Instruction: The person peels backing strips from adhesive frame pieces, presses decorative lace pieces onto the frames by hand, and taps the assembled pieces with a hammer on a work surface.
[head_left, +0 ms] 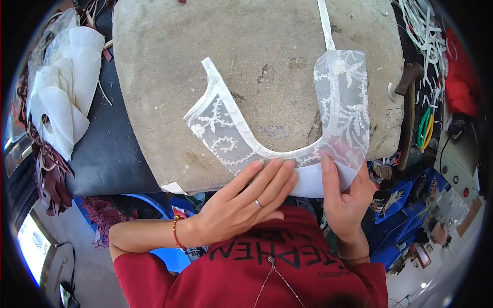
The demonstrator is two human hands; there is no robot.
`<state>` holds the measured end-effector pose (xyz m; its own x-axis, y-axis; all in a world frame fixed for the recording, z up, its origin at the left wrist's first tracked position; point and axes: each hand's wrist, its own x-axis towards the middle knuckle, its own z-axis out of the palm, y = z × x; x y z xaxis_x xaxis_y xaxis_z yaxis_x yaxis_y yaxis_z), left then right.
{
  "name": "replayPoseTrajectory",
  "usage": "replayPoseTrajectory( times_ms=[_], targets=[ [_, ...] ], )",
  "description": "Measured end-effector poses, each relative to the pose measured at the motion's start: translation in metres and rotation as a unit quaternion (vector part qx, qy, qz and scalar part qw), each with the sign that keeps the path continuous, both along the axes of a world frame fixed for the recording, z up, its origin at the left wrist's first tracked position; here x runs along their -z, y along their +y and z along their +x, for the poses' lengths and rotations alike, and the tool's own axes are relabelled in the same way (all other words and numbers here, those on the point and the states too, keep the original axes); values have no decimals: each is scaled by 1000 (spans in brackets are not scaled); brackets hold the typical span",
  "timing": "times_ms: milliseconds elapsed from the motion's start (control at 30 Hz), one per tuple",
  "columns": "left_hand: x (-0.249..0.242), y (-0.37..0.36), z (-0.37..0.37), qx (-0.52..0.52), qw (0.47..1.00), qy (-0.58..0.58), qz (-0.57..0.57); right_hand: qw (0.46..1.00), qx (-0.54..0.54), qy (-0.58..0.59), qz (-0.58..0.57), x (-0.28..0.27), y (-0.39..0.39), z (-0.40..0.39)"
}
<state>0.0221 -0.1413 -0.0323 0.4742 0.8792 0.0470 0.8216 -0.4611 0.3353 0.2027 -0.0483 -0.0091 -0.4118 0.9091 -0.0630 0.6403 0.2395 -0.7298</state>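
Note:
A white lace piece (226, 123) with a smooth curved binding lies on the beige worn board. Its right part (341, 97) is sheer, embroidered lace, and a narrow white strap runs up from it. My left hand (249, 197), with a ring on one finger, lies flat with outstretched fingers over the lower edge of the lace. My right hand (346, 197) grips the lower right edge, thumb on top and the other fingers mostly hidden beneath. Between my hands a plain white panel (310, 180) shows under the lace.
White cut pieces (64, 87) are piled at the left on a dark surface (115, 138). Beyond the board's right edge are a hammer-like tool (409, 79), white cords (423, 25) and red cloth (459, 77). Blue bins (405, 226) stand at the lower right.

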Motion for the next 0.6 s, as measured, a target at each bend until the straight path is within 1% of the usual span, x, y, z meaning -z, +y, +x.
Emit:
replayPoseTrajectory(
  times_ms=[33,133,267,367,433,567,600],
  targets=[
    [0,1,1,7,1000,30,1,1000,1,-2,2,0,0,0],
    [-4,5,1,4,1000,12,-7,987,58,139,-54,-6,22,-1],
    [-4,10,-4,14,1000,-1,-2,974,55,64,-211,-18,51,-7],
    [-3,10,-6,4,1000,-17,6,946,59,130,-292,-11,56,1],
    [-3,13,-1,-21,999,-31,10,958,43,101,-266,-7,56,5],
    [3,11,20,-106,993,-20,38,976,31,64,-207,-3,51,6],
    [3,12,23,-123,991,-22,39,988,8,42,-147,2,48,7]
  ],
)
